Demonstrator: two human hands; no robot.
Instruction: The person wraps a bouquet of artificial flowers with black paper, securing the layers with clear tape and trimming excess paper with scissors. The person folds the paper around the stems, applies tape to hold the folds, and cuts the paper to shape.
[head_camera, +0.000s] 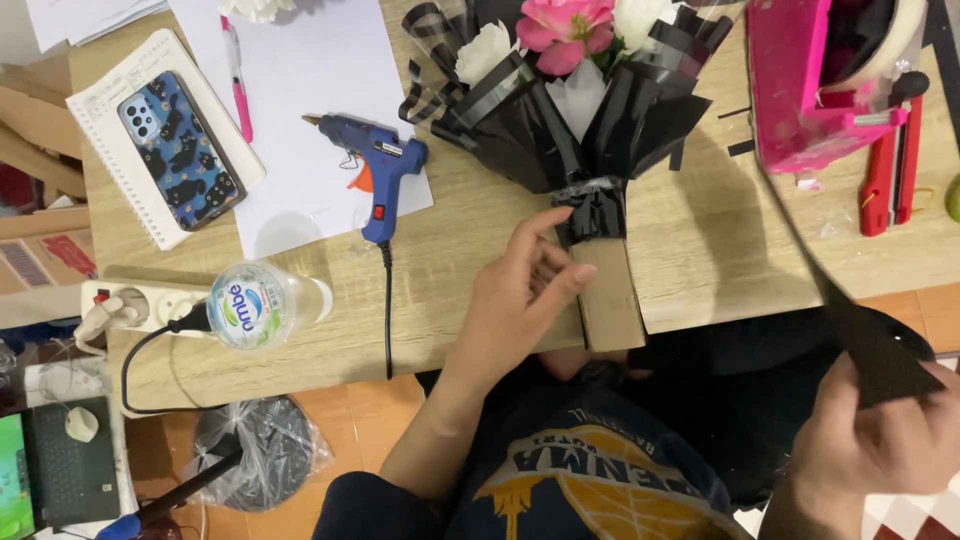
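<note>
A bouquet (565, 95) of pink and white flowers in black wrapping lies on the wooden table (470, 230), its brown cardboard handle (608, 295) pointing toward me. My left hand (520, 300) rests against the handle's left side, fingers curled on it just below the black taped neck. My right hand (880, 440) is low at the right, off the table, pinching a long strip of black sheet (880, 350) that runs up toward the far right.
A blue glue gun (375, 170) lies on white paper (310, 110), cord trailing over the edge. A phone (180, 150) sits on a notebook. A water bottle (255, 303) and power strip (135, 305) are left. A pink box (810, 80) and red tool (890, 180) are at right.
</note>
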